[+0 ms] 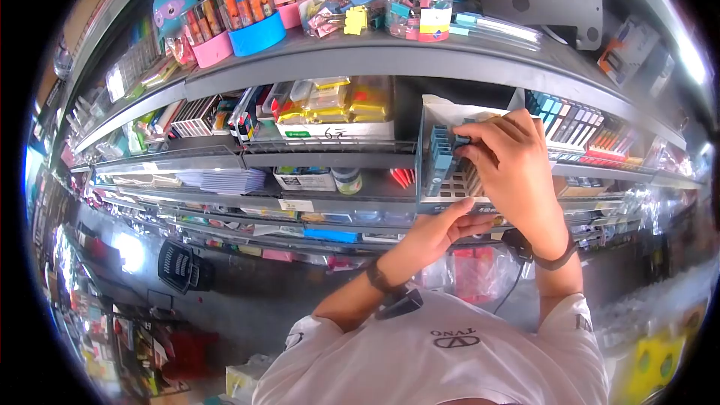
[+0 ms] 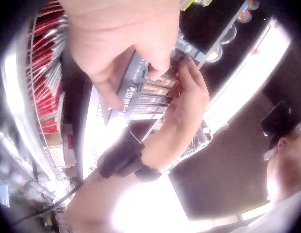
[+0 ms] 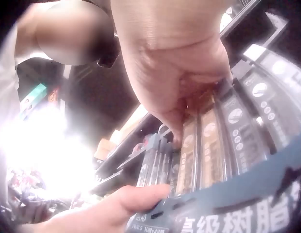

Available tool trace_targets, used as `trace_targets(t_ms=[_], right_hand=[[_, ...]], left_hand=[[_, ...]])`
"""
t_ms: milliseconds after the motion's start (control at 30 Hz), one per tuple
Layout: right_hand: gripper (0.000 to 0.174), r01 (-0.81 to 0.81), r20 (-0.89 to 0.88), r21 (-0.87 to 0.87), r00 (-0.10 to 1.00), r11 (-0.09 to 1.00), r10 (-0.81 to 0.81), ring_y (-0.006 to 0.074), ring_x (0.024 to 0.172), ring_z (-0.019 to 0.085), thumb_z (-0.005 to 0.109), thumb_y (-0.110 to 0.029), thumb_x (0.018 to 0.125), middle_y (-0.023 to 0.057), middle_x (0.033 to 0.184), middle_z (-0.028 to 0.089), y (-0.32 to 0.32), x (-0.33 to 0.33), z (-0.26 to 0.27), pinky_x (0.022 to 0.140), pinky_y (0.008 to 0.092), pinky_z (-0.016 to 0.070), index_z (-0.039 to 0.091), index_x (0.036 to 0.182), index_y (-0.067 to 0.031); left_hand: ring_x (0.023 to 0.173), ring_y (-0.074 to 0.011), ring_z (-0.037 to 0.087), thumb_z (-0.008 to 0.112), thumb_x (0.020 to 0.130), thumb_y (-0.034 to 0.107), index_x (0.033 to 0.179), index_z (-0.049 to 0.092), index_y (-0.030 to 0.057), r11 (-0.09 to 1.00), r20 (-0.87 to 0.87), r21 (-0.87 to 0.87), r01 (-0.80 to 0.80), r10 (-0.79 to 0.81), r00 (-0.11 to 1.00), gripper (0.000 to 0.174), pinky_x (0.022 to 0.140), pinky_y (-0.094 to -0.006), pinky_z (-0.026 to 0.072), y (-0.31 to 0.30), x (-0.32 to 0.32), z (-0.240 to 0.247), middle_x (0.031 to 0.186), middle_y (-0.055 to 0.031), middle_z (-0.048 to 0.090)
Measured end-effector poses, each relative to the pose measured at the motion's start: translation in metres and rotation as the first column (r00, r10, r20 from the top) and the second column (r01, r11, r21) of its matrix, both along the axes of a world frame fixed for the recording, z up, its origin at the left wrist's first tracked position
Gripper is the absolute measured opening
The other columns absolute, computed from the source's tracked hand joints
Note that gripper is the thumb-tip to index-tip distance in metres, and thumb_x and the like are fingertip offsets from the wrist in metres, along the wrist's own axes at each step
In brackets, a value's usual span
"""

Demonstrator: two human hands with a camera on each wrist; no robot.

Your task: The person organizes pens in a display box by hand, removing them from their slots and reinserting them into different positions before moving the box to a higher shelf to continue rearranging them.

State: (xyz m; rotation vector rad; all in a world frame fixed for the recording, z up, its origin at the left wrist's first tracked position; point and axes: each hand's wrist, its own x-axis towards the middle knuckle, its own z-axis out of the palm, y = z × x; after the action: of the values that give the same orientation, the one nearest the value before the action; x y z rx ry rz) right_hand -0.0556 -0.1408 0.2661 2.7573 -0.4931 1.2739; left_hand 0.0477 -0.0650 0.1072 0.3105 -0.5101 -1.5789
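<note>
A cardboard display box [image 1: 444,110] of slim pencil lead cases [image 1: 440,151] stands tilted at the shelf front in the head view. My left hand [image 1: 442,229] grips its lower front, thumb over the edge and fingers beneath. My right hand [image 1: 517,169] reaches into the box from above, thumb and forefinger pinching a dark lead case [image 1: 463,144]. Blue cases fill the box's left side, beside a white grid of holes. In the right wrist view, orange-labelled cases [image 3: 208,145] and grey ones stand in rows behind the box's printed blue front [image 3: 228,204].
A carton of yellow packets [image 1: 337,109] sits left of the box on the same shelf. More boxed goods [image 1: 577,124] stand to the right. Above, a grey shelf edge [image 1: 375,67] juts forward, bearing clear tubs [image 1: 418,11]. Lower shelves hold stacked paper [image 1: 232,181].
</note>
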Motion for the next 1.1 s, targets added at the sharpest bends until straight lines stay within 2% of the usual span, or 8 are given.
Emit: trace_targets(t_ms=[133,533,733,933,1100], right_hand=[[0.022,-0.028,0.000,0.001,1.000,1.000,0.028,0.0281,0.098,0.059,0.076,-0.008,0.082,0.0041,0.098,0.074,-0.001,0.003,-0.006,0.087,0.0416,0.0439,0.076,0.104,-0.0107],[0.021,0.001,0.008,-0.042,1.000,0.999,-0.001,0.0285,0.098,0.061,0.076,-0.010,0.083,0.0046,0.097,0.074,0.000,0.001,-0.006,0.087,0.0417,0.0440,0.076,0.104,-0.0108],[0.021,-0.049,0.066,0.046,0.997,0.998,0.046,0.0284,0.097,0.060,0.077,-0.009,0.083,0.0041,0.097,0.075,-0.002,0.006,-0.007,0.087,0.0427,0.0431,0.076,0.104,-0.0107],[0.021,0.031,0.056,0.081,0.998,0.996,-0.036,0.0273,0.096,0.060,0.080,-0.008,0.082,0.0029,0.095,0.075,0.002,0.001,0.001,0.092,0.0408,0.0434,0.078,0.103,-0.0097],[0.018,-0.035,0.051,0.089,0.998,0.995,0.030,0.0283,0.097,0.060,0.077,-0.012,0.085,0.0031,0.100,0.075,0.001,0.001,0.002,0.089,0.0418,0.0428,0.077,0.103,-0.0106]], left_hand=[[0.127,-0.0359,0.066,0.057,0.110,0.016,0.147,0.052,0.0050,1.000,0.023,-0.015,0.003,-0.002,1.000,0.039,0.113,-0.0493,0.0526,-0.003,0.001,-0.003,0.142,-0.0123,0.062],[0.128,-0.0361,0.065,0.058,0.110,0.021,0.150,0.049,0.0073,1.000,0.004,-0.027,0.003,-0.002,1.000,0.043,0.113,-0.0492,0.0516,-0.001,0.001,-0.004,0.144,-0.0116,0.060],[0.130,-0.0376,0.064,0.058,0.109,0.020,0.149,0.049,0.0077,1.000,-0.006,0.005,-0.009,0.009,1.000,0.043,0.114,-0.0496,0.0509,-0.004,-0.001,-0.008,0.144,-0.0115,0.060],[0.130,-0.0391,0.064,0.058,0.109,0.018,0.150,0.048,0.0073,0.999,-0.013,0.020,-0.031,0.031,0.999,0.044,0.115,-0.0502,0.0500,0.001,-0.003,0.001,0.144,-0.0101,0.060],[0.130,-0.0388,0.064,0.057,0.109,0.019,0.150,0.048,0.0074,1.000,-0.021,0.019,-0.011,0.012,1.000,0.044,0.115,-0.0504,0.0499,0.001,-0.003,0.002,0.144,-0.0103,0.060]])
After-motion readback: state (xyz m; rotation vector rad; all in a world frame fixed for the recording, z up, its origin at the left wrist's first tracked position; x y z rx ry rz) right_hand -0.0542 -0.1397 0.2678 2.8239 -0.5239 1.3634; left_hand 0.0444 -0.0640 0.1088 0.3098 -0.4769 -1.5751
